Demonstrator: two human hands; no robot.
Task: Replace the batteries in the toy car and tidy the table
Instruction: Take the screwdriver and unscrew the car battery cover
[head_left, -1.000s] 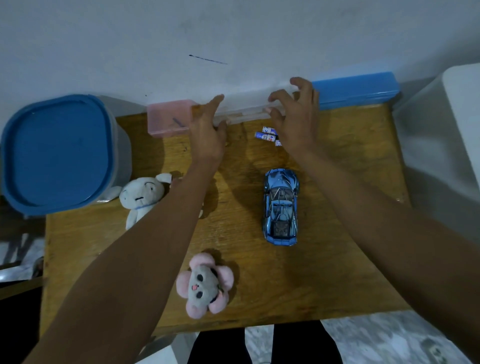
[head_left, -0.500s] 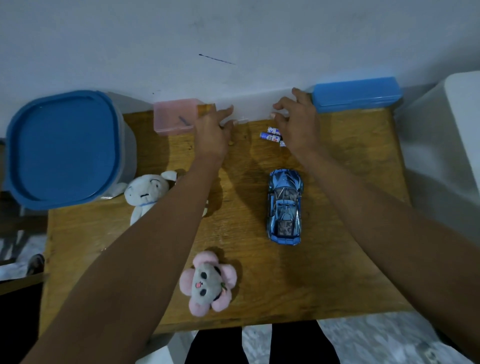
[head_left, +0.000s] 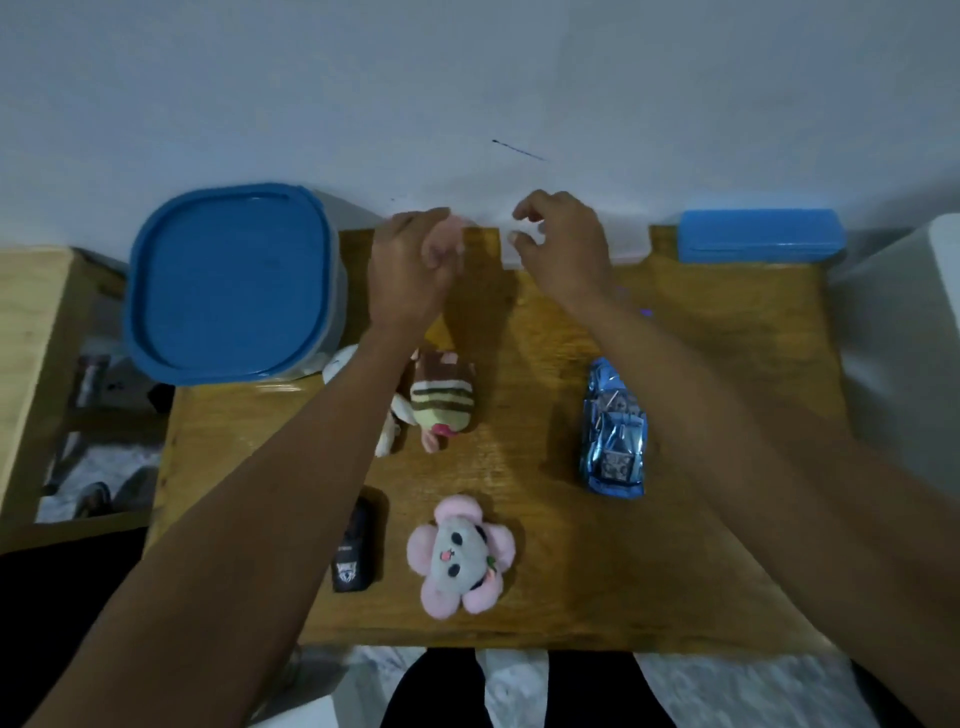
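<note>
Left hand (head_left: 410, 270) shifted onto pink box (head_left: 460, 228), fingers (head_left: 441, 249) curled.

Table (head_left: 727, 519): varnished wood, visible grain, faint sheen
Toy car (head_left: 614, 431): glossy, chrome-like blue body that catches the light; metal or plastic cannot be told
Flower-shaped soft toy (head_left: 460, 556): matt plush cloth, fuzzy pink petals around a grey face
Striped soft toy (head_left: 441, 402): matt cloth in brown, cream and yellow bands
Lidded tub (head_left: 228, 283): smooth blue plastic lid, slight sheen, over a translucent plastic wall
Long blue case (head_left: 758, 243): smooth plastic, dull gloss
Clear box (head_left: 623, 244): translucent, colourless plastic
Black case (head_left: 355, 551): dark matt surface with white print
Wall (head_left: 467, 78): flat matt paint
</note>
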